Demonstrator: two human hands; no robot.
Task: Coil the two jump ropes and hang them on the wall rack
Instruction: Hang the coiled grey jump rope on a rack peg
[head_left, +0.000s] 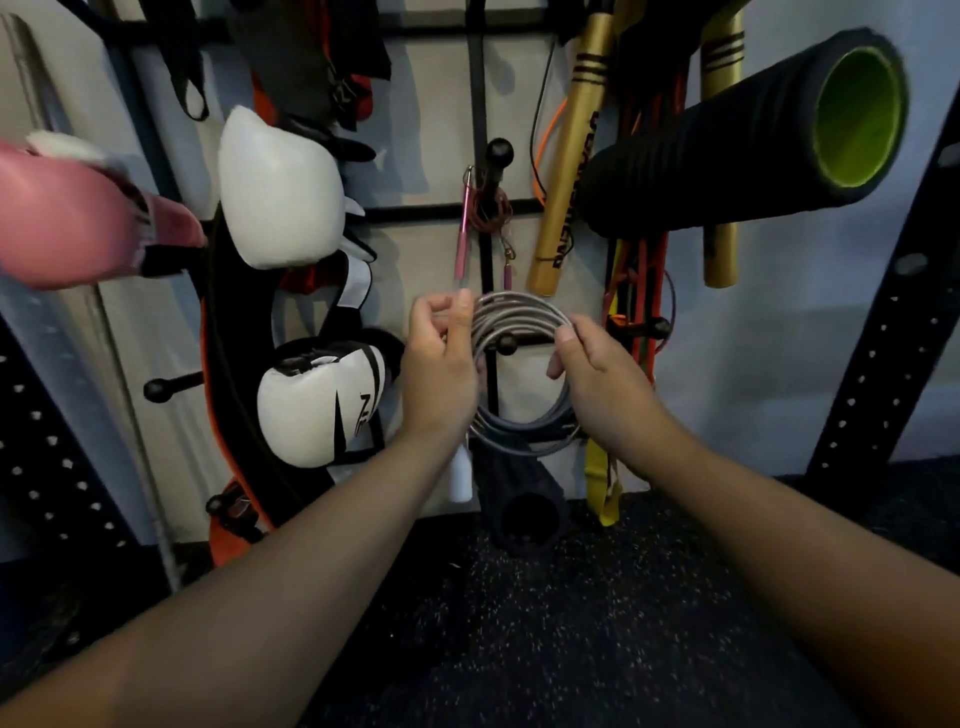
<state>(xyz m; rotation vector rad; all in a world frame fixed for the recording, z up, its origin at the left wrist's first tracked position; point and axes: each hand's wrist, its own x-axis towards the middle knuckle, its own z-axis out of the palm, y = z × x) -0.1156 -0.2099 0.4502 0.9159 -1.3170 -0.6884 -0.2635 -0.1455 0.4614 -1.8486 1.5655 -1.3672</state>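
— How far along are you?

— One rope is up, I'd say: the pink jump rope (487, 210) hangs coiled on the upper peg (498, 151) of the wall rack (441, 214), its pink handles dangling below the coil. The second is in front of me now.

— And that one?

— The grey jump rope (522, 312) is wound into several loops. My left hand (440, 366) is closed around the left side of the coil, and my right hand (597, 371) pinches the right side between thumb and fingers. I'm holding it up right at the lower peg (506, 344), whose knob shows through the middle of the ring.

— Is it on the peg yet?

— Hard to tell from here; the loops may be just in front of the knob rather than over it. A white handle (461, 475) hangs below my left wrist.

— So what's left?

— Seat the coil behind that knob, let go, and check that it stays put.
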